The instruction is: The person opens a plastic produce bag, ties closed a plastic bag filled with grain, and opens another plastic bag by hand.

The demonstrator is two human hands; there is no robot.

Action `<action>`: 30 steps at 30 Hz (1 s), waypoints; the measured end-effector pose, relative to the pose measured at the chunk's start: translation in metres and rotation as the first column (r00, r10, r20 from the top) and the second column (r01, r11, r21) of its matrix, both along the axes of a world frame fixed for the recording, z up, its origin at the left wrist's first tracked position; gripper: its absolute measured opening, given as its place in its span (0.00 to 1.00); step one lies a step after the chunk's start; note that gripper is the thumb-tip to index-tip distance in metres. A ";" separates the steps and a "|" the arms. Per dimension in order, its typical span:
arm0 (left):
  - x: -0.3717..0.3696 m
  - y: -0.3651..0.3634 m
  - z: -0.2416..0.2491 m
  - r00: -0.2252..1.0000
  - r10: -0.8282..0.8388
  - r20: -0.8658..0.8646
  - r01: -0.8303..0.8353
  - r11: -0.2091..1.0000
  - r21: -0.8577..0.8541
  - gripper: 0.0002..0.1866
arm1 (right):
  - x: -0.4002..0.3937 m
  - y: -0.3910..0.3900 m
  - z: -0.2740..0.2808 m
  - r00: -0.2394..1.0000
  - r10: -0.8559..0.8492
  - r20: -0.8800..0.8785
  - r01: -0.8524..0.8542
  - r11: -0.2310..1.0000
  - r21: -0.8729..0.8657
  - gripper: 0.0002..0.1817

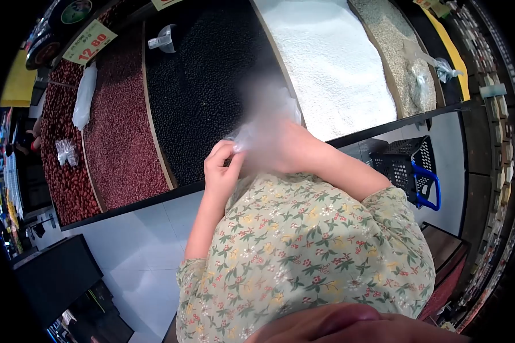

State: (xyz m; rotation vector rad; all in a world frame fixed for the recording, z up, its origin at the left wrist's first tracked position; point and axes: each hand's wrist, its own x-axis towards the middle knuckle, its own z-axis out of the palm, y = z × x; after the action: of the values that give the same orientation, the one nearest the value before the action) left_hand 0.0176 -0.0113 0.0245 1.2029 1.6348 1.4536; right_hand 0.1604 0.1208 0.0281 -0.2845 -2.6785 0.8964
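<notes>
My left hand (219,163) pinches the edge of a clear plastic bag (240,136) between thumb and fingers, just past the front edge of the bin of black beans (206,86). My right hand (294,150) is close beside it at the bag's other side. A grey blur covers its fingers and the middle of the bag, so its grip is hidden. More of the thin film shows near the divider by the white grain. What the bag contains, if anything, cannot be made out.
Other bins hold small red beans (117,126), red dates (68,188), white grain (326,63) and pale grain (392,46). A clear plastic scoop (163,40) rests on the black beans. A price sign (90,43) stands at the left. A black shopping basket (395,168) is at the right.
</notes>
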 end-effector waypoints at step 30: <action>-0.029 -0.009 -0.019 0.936 0.324 -0.141 -0.325 0.946 0.012 0.20 | -0.005 0.020 0.035 0.993 -0.076 0.085 0.107 0.886 -0.450 0.14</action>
State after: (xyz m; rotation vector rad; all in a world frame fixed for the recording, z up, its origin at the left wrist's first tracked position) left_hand -0.0109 -0.0204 0.0055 1.0865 2.0124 1.5822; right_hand 0.1553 0.1408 0.0633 -0.5462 -2.4509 1.5025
